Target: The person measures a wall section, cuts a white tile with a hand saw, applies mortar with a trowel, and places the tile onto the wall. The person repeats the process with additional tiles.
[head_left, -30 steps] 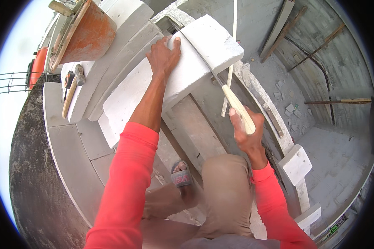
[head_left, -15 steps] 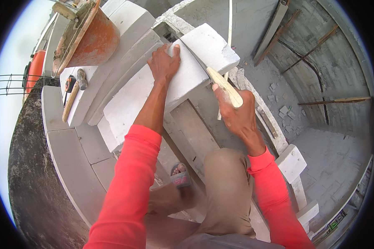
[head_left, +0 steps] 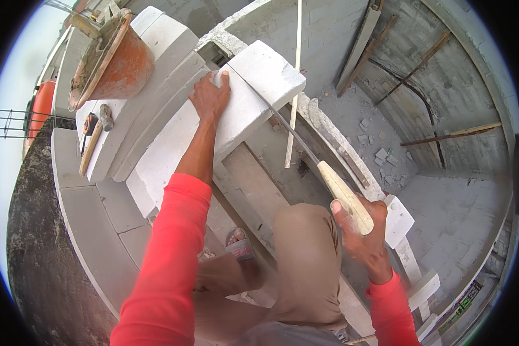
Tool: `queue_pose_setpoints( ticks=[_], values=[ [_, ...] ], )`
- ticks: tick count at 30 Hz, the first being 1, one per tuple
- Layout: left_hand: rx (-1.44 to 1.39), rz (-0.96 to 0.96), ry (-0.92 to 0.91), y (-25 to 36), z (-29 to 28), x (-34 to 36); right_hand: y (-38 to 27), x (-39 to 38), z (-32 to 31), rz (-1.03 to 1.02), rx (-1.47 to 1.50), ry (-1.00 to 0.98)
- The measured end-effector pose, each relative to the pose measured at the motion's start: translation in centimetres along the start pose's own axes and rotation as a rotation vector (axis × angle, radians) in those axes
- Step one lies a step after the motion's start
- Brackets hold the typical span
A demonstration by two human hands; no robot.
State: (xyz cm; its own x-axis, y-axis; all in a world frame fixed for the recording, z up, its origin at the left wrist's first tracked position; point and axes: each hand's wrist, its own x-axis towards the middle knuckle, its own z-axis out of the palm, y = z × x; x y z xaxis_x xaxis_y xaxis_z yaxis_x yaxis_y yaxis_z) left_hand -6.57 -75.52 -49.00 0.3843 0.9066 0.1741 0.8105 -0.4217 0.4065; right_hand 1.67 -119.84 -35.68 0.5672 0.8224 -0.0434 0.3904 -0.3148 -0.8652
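Observation:
A long white lightweight block (head_left: 265, 66) lies across the ledge before me, and my left hand (head_left: 209, 97) grips its top with bent fingers. My right hand (head_left: 366, 230) is wrapped round the pale wooden handle of a handsaw (head_left: 341, 193), low at the right. The saw's thin blade runs up leftward into a cut across the block, near its right end. A long pale strip (head_left: 293, 132) passes behind the block, under the blade. My bent knee in brown trousers sits just below the saw handle.
An orange mortar bucket (head_left: 121, 69) rests on stacked blocks at upper left, beside a hammer (head_left: 95, 138) and a tape measure (head_left: 89, 126). Wire rebar and a dark wall edge are at far left. Right, beyond the chipped ledge (head_left: 352, 147), lies a lower floor with rubble and braced grey walls.
My right hand first pushed the saw up and forward, then drew it back down to the lower right. My left hand stays on the block; the view has shifted slightly.

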Motion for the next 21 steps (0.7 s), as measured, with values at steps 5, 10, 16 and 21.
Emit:
queue_pose_setpoints(
  ticks=[5, 10, 16, 21],
  values=[
    [-0.009, 0.065, 0.010, -1.0, 0.7, -0.6, 0.4, -1.0, 0.8, 0.016, 0.085, 0.128],
    [0.007, -0.009, 0.030, -1.3, 0.5, -0.4, 6.3, -1.6, 0.4, -0.029, -0.009, 0.108],
    [0.018, 0.019, 0.039, -1.2, 0.1, -0.6, 2.5, -2.4, 1.2, -0.081, 0.217, 0.185],
    [-0.008, -0.008, 0.019, -1.2, 0.0, -0.5, 1.9, 11.7, 8.5, 0.054, 0.401, 0.126]
  ],
)
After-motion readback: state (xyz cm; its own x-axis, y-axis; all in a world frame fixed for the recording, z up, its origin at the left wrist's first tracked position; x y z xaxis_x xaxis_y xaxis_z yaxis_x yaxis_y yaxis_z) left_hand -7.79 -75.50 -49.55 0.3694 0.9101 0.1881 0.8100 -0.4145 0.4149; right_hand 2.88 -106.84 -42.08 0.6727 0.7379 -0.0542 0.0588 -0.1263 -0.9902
